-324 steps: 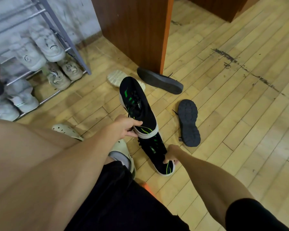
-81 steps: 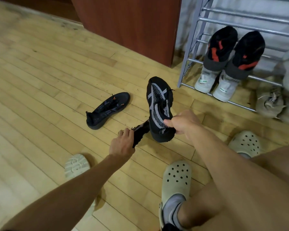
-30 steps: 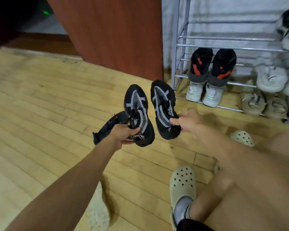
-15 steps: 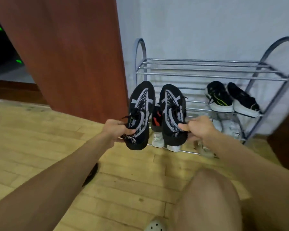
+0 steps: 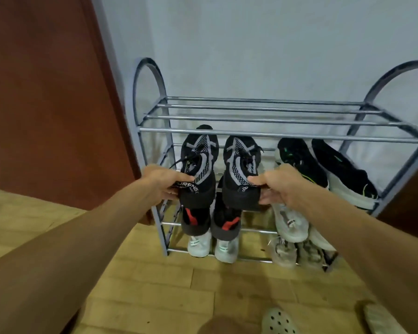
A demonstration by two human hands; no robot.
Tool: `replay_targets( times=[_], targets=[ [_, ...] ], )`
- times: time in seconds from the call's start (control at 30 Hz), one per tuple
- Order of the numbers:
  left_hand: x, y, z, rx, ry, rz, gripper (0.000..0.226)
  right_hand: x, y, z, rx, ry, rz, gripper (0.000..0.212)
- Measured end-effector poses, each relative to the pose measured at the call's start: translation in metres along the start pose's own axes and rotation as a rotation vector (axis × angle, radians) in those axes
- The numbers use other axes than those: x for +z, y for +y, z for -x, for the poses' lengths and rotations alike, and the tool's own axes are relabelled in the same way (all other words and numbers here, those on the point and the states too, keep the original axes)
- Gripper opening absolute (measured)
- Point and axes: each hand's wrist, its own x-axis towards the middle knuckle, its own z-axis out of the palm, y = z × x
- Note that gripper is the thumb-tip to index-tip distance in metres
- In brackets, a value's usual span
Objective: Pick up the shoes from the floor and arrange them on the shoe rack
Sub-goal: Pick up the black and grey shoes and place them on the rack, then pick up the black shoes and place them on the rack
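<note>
A grey metal shoe rack (image 5: 270, 135) stands against the wall ahead. My left hand (image 5: 161, 183) grips the heel of one black-and-grey shoe (image 5: 198, 162). My right hand (image 5: 279, 188) grips the heel of its partner (image 5: 240, 165). Both shoes point toes-first into the left part of the second tier, just under the top bars. I cannot tell whether they rest on the bars.
A black-and-green pair (image 5: 323, 169) sits on the same tier to the right. Below are a black-and-red pair (image 5: 210, 222), white pairs (image 5: 212, 247) and beige shoes (image 5: 290, 251). A brown wooden panel (image 5: 46, 104) stands left. My clog (image 5: 279, 321) is on the wooden floor.
I have moved closer to the rack and pushed both shoes forward and up into the second tier. My hands still hold their heels.
</note>
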Motion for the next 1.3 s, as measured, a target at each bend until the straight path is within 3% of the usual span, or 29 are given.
replay_targets(
  times=[0.13, 0.27, 0.5, 0.63, 0.7, 0.77, 0.87, 1.0, 1.13, 1.3],
  targets=[
    [0.019, 0.012, -0.037, 0.025, 0.032, -0.032, 0.048, 0.007, -0.01, -0.038, 0.032, -0.018, -0.011, 0.025],
    [0.027, 0.013, -0.059, 0.017, 0.034, -0.04, 0.044, 0.011, -0.007, -0.062, 0.06, -0.042, -0.029, 0.019],
    [0.033, 0.001, -0.072, 0.079, 0.048, -0.136, 0.041, 0.01, 0.004, -0.064, 0.031, -0.038, 0.133, 0.041],
    [0.029, -0.007, -0.053, 0.093, 0.005, -0.139, 0.045, 0.009, 0.008, -0.04, -0.048, -0.033, 0.159, 0.03],
    [0.023, -0.013, -0.035, 0.128, -0.001, -0.208, 0.035, 0.011, 0.009, -0.023, -0.102, -0.027, 0.304, 0.02],
    [0.012, -0.019, -0.011, 0.115, -0.033, -0.238, 0.028, 0.013, 0.01, -0.003, -0.122, -0.013, 0.449, 0.029],
    [-0.012, -0.031, 0.029, 0.09, -0.091, -0.267, 0.044, 0.022, 0.013, 0.035, -0.166, -0.033, 0.585, 0.036],
    [-0.053, -0.059, 0.086, 0.069, -0.114, -0.288, 0.03, 0.055, 0.014, 0.09, -0.218, -0.16, 0.765, 0.021],
    [-0.112, -0.093, 0.138, -0.011, -0.103, -0.35, 0.058, 0.111, 0.012, 0.135, -0.286, -0.346, 0.865, 0.026],
    [-0.191, -0.136, 0.189, -0.154, -0.051, -0.38, 0.064, 0.19, 0.017, 0.186, -0.307, -0.527, 0.859, 0.039]
  ],
)
